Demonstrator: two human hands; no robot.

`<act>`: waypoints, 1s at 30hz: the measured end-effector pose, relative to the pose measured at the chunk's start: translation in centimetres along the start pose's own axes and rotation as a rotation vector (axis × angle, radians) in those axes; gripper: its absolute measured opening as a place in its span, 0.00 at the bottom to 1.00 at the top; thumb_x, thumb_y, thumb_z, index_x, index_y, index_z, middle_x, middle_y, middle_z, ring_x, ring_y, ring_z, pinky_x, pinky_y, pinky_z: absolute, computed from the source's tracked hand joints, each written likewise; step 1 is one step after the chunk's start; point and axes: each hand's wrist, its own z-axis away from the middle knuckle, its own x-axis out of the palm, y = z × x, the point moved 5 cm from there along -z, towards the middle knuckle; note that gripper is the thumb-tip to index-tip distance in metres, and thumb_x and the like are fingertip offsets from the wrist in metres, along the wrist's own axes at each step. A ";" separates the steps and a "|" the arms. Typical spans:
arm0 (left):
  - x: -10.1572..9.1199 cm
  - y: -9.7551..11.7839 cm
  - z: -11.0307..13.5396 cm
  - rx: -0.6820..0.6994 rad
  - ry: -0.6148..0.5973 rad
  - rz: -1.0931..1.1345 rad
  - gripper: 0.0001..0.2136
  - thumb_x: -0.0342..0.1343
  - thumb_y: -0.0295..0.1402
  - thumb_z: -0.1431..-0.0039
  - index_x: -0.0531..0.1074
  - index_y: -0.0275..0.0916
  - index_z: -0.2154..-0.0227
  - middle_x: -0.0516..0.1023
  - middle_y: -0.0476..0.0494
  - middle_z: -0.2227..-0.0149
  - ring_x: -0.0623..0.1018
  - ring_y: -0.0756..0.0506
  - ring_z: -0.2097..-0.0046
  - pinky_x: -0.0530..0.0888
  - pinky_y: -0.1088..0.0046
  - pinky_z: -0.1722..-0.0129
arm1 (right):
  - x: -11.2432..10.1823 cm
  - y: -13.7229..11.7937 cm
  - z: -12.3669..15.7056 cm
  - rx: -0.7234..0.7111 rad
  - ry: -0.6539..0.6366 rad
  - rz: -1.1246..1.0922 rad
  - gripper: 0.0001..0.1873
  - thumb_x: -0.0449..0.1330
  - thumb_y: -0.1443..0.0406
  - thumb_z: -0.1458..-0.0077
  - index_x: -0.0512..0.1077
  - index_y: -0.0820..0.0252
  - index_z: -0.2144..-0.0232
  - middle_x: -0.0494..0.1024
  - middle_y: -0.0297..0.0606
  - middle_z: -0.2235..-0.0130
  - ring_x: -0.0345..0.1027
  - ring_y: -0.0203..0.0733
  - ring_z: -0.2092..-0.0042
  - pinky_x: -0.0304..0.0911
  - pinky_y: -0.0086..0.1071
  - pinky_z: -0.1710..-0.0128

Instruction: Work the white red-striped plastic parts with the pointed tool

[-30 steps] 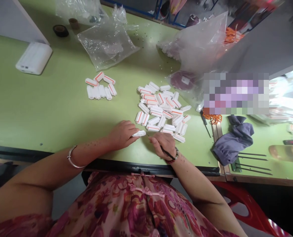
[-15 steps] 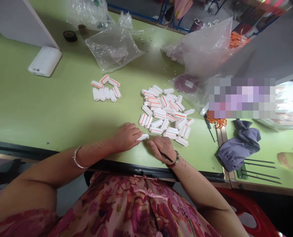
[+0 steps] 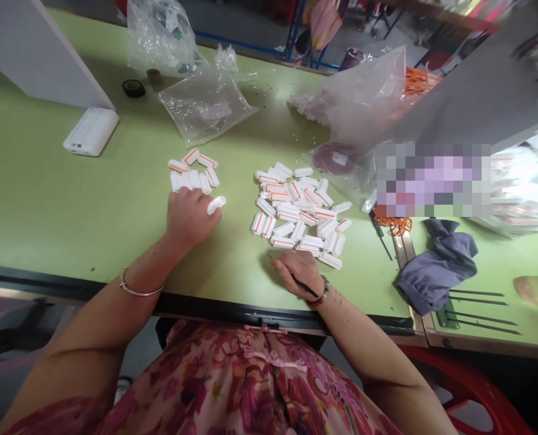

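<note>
My left hand [image 3: 188,216] is stretched forward over the green table [image 3: 69,205], fingers closed on a small white plastic piece [image 3: 216,204], just in front of a small group of white pieces with orange stripes [image 3: 195,170]. My right hand [image 3: 297,270] rests near the table's front edge, pinching a thin dark tool [image 3: 303,282] like a pen. A larger pile of the same white and orange pieces [image 3: 300,206] lies just beyond my right hand.
Clear plastic bags [image 3: 205,104] lie at the back, one larger bag [image 3: 359,103] at the right. A white box [image 3: 91,131] and tape rolls [image 3: 133,88] sit at the left. A grey cloth [image 3: 436,266], thin rods [image 3: 477,311] and orange parts [image 3: 393,223] lie at the right.
My left hand has carried the white piece from in front of me forward and left, to the small group. My right hand has stayed put with the tool.
</note>
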 end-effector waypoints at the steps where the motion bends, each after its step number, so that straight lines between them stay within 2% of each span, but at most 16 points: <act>1: -0.2 -0.5 -0.1 -0.042 0.037 -0.032 0.11 0.51 0.39 0.41 0.73 0.37 0.66 0.72 0.36 0.65 0.69 0.37 0.61 0.60 0.61 0.66 | 0.0 0.0 0.0 -0.003 0.000 0.007 0.19 0.46 0.66 0.34 0.66 0.59 0.77 0.66 0.32 0.80 0.58 0.34 0.78 0.50 0.30 0.75; 2: -0.2 -0.6 -0.1 -0.060 0.064 -0.044 0.12 0.52 0.40 0.41 0.73 0.37 0.62 0.72 0.34 0.61 0.69 0.36 0.59 0.61 0.60 0.65 | -0.1 0.0 0.0 -0.004 -0.001 0.012 0.19 0.46 0.66 0.34 0.65 0.59 0.77 0.67 0.32 0.80 0.58 0.34 0.78 0.50 0.30 0.74; 4: 0.0 0.6 -0.2 -0.012 0.052 -0.009 0.15 0.52 0.42 0.40 0.71 0.37 0.57 0.71 0.34 0.57 0.69 0.36 0.58 0.62 0.59 0.63 | -0.1 0.0 -0.1 -0.002 -0.008 0.020 0.19 0.46 0.66 0.34 0.64 0.59 0.77 0.67 0.32 0.80 0.58 0.34 0.78 0.50 0.30 0.74; 8: 1.8 5.9 0.0 0.207 -0.163 0.136 0.22 0.51 0.48 0.40 0.69 0.35 0.53 0.72 0.36 0.60 0.69 0.38 0.59 0.64 0.60 0.60 | 0.0 0.0 -0.2 -0.007 -0.020 0.020 0.20 0.44 0.65 0.33 0.63 0.58 0.78 0.66 0.31 0.80 0.57 0.33 0.78 0.50 0.30 0.74; 11: 2.7 8.1 0.0 0.266 -0.249 0.138 0.18 0.52 0.43 0.39 0.70 0.34 0.53 0.72 0.35 0.59 0.69 0.38 0.58 0.65 0.61 0.61 | -0.1 -0.1 -0.3 -0.010 0.004 0.011 0.21 0.45 0.65 0.33 0.62 0.58 0.79 0.64 0.30 0.81 0.56 0.32 0.78 0.50 0.30 0.74; 15: 2.6 7.3 0.4 0.257 -0.308 0.218 0.10 0.51 0.29 0.43 0.73 0.34 0.60 0.72 0.37 0.61 0.70 0.39 0.60 0.66 0.62 0.61 | -0.5 -0.1 -0.3 -0.003 0.022 0.011 0.21 0.45 0.65 0.33 0.62 0.58 0.79 0.64 0.30 0.81 0.56 0.32 0.78 0.49 0.30 0.74; 17: 2.3 6.6 1.1 0.251 -0.375 0.369 0.09 0.51 0.28 0.43 0.73 0.34 0.61 0.73 0.40 0.64 0.71 0.42 0.62 0.68 0.65 0.61 | -0.6 -0.1 -0.3 -0.007 0.027 0.003 0.20 0.45 0.65 0.33 0.63 0.59 0.78 0.65 0.31 0.81 0.56 0.32 0.78 0.50 0.30 0.74; 19: 1.8 6.4 1.7 0.254 -0.438 0.532 0.11 0.49 0.30 0.40 0.73 0.35 0.59 0.74 0.42 0.64 0.72 0.45 0.62 0.69 0.68 0.61 | -0.6 -0.1 -0.4 -0.008 0.030 -0.019 0.19 0.46 0.66 0.33 0.64 0.59 0.77 0.65 0.31 0.80 0.57 0.32 0.78 0.50 0.30 0.74; 21: 1.3 6.7 2.3 0.294 -0.468 0.605 0.12 0.46 0.32 0.36 0.72 0.36 0.56 0.75 0.43 0.63 0.72 0.46 0.62 0.69 0.70 0.61 | -0.4 -0.1 -0.4 0.001 0.020 -0.041 0.19 0.46 0.66 0.33 0.64 0.59 0.77 0.65 0.30 0.80 0.56 0.32 0.78 0.49 0.29 0.74; 26: 1.1 7.2 2.6 0.377 -0.344 0.330 0.16 0.43 0.36 0.32 0.75 0.36 0.64 0.72 0.39 0.65 0.69 0.43 0.62 0.66 0.66 0.61 | 0.1 0.3 -0.2 0.051 -0.003 -0.044 0.20 0.46 0.65 0.33 0.62 0.59 0.78 0.63 0.29 0.81 0.55 0.31 0.78 0.49 0.29 0.75; 30: 1.8 7.0 2.9 0.442 -0.291 0.321 0.15 0.47 0.41 0.34 0.74 0.36 0.58 0.71 0.40 0.63 0.67 0.43 0.62 0.65 0.66 0.60 | 0.0 0.5 -0.1 0.071 0.011 -0.026 0.20 0.46 0.64 0.33 0.64 0.59 0.78 0.64 0.30 0.81 0.55 0.32 0.79 0.50 0.29 0.75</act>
